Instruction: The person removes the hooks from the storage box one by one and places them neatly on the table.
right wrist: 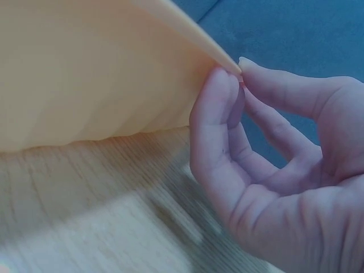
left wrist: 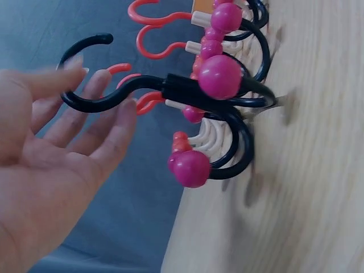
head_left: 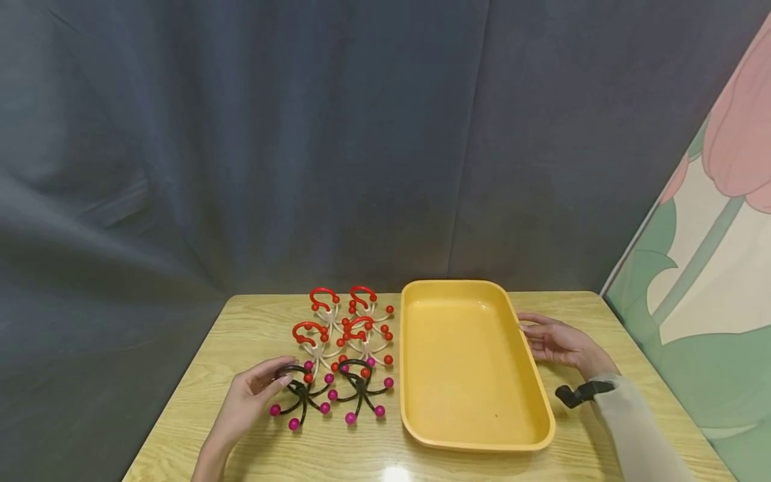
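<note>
Two black multi-arm hanging hooks with magenta ball tips stand on the table. At the left black hook (head_left: pixel 302 391), my left hand (head_left: pixel 249 395) has its thumb and fingers spread loosely about the curved top. In the left wrist view, the hand's fingers (left wrist: pixel 105 128) lie behind that black curve, not closed tightly on it. The second black hook (head_left: pixel 360 385) stands just to the right. On the right side of a yellow tray (head_left: pixel 476 446), my right hand (head_left: pixel 560 345) pinches the rim between thumb and fingers, as the right wrist view shows.
Behind the black hooks stand several white hooks (head_left: pixel 316 351) with red curved tops and red balls. They fill the space left of the tray on the wooden table (head_left: pixel 241 335). A dark curtain (head_left: pixel 361 147) hangs along the back edge; a flower-patterned panel (head_left: pixel 717 301) borders the right.
</note>
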Tool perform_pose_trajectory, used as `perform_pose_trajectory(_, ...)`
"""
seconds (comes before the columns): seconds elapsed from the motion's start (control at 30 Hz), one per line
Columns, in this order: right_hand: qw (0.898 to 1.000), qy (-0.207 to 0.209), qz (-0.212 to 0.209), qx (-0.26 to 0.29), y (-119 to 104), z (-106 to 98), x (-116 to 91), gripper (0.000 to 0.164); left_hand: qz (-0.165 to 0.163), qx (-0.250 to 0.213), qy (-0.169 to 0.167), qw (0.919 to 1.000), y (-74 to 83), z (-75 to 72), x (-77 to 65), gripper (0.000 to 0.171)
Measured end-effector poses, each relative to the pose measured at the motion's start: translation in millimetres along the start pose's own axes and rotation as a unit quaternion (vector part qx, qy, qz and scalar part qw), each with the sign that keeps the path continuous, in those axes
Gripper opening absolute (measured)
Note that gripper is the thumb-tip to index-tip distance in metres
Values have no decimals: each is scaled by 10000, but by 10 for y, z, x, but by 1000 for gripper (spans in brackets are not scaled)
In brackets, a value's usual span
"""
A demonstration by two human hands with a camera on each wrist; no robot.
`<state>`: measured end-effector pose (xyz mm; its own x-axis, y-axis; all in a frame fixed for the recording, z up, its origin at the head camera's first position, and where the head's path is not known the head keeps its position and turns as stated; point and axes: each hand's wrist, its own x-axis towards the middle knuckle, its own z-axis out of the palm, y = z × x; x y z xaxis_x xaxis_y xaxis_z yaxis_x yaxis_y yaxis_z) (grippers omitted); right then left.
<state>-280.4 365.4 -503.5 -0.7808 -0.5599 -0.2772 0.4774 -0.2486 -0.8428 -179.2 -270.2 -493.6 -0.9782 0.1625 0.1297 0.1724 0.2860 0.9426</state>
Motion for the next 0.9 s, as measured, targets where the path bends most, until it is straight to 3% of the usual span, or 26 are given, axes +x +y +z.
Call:
perform_pose_trajectory(0.23, 10000, -1, 28, -36, -5, 2, 40, 39, 259, 264, -105, 9993, 176, -156, 32, 49)
perform_pose_trajectory(0.43, 9975, 527, 50, -460, -21, 22, 47, 32, 384, 884, 102, 9953, 374, -325, 140, 48)
perform_pose_trajectory(0.7, 9745, 1573, -5, -1597, -145, 63, 18, 21, 534, 1706, 356, 9832, 619, -435, 284, 48)
perform_pose_trajectory(0.9, 9677, 1827, -229, -1724, -319, 114, -61, 14, 758, 2200, 492, 9713, 660, -465, 375, 45)
